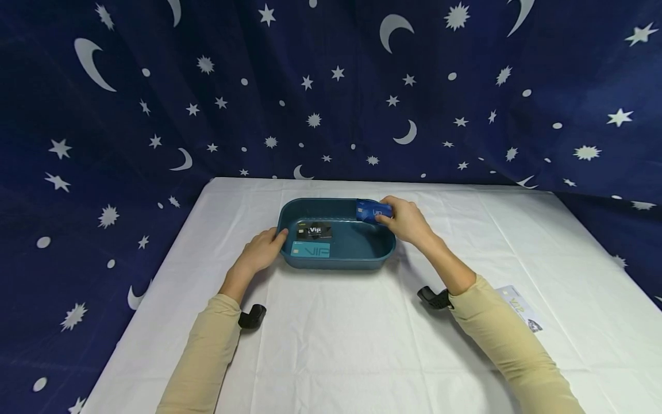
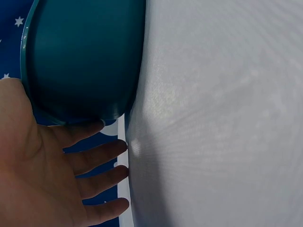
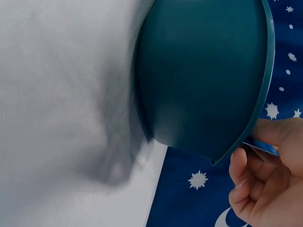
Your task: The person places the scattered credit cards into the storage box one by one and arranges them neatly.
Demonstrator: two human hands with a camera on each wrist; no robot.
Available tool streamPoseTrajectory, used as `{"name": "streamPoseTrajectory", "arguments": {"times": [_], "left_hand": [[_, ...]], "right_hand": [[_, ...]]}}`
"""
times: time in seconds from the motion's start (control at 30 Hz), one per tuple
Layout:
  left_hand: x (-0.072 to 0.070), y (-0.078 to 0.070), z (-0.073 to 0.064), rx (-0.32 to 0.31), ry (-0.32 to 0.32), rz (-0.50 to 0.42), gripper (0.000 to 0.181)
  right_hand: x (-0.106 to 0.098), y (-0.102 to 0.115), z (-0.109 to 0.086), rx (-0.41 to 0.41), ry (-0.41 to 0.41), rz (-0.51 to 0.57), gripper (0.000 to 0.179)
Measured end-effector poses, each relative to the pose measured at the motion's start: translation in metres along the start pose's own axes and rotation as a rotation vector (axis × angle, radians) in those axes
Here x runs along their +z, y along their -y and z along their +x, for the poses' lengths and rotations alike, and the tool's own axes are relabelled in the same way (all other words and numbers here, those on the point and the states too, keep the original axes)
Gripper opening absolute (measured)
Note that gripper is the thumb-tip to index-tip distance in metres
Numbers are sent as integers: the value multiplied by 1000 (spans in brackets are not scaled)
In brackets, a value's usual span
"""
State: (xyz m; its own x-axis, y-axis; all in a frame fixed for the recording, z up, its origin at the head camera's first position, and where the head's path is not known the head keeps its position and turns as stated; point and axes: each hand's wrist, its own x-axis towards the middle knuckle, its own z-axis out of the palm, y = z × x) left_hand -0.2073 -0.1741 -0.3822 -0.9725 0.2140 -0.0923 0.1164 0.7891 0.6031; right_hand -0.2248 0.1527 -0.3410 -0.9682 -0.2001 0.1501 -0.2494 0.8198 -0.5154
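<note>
A white card (image 1: 517, 303) lies beside my right sleeve (image 1: 507, 339). My left hand (image 1: 260, 249), fingers nearly straight, touches the teal tray (image 1: 341, 264) holding light-blue (image 1: 310, 249) and black (image 1: 314, 231) cards; my right hand (image 1: 408, 221) pinches a blue card (image 1: 368, 211) at its far right corner.

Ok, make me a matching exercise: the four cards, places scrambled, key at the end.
1. Black card
2. Light-blue card
3. Dark-blue card
4. White card

A. Gripped by the right hand
B. Lying in the tray, farther row
C. On the white cloth, outside the tray
D. Lying in the tray, nearer row

Pairs: 1-B, 2-D, 3-A, 4-C
</note>
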Motion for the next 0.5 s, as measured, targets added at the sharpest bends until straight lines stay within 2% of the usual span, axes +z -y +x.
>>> {"name": "streamPoseTrajectory", "arguments": {"times": [0.5], "left_hand": [[1,2,2,0,-5,13,56]], "right_hand": [[10,8,3,-1,46,-10,31]]}}
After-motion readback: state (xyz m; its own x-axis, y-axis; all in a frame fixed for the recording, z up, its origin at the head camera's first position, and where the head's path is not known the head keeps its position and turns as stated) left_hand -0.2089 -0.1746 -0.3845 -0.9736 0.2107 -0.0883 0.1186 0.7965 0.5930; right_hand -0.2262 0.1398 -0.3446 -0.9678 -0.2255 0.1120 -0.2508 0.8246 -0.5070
